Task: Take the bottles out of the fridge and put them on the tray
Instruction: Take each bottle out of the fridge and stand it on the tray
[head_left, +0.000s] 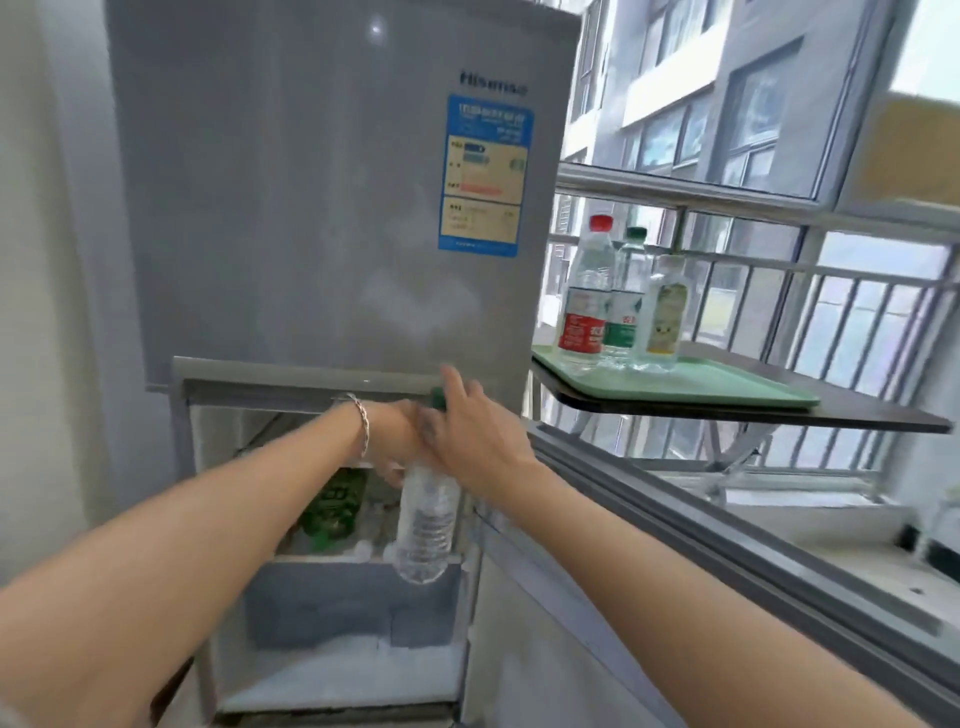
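At lower centre, the right hand (470, 441) is grasping the neck of a clear bottle (428, 519) leaving the fridge (322, 208) while the left hand (392, 441), grip hidden, is crowding it, risking a slip; the open door edge (675, 519) is narrowing the path toward the tray (727, 387) at right, where three bottles (618, 306) are leaving room.

We read "Hisense" in dark letters on the upper door of the grey fridge (311, 182). Below it we note a blue-bordered label (484, 175), probably an energy rating, its print too blurred to read. The labels on the three bottles (618, 301) on the green tray (727, 387) carry characters we cannot make out.
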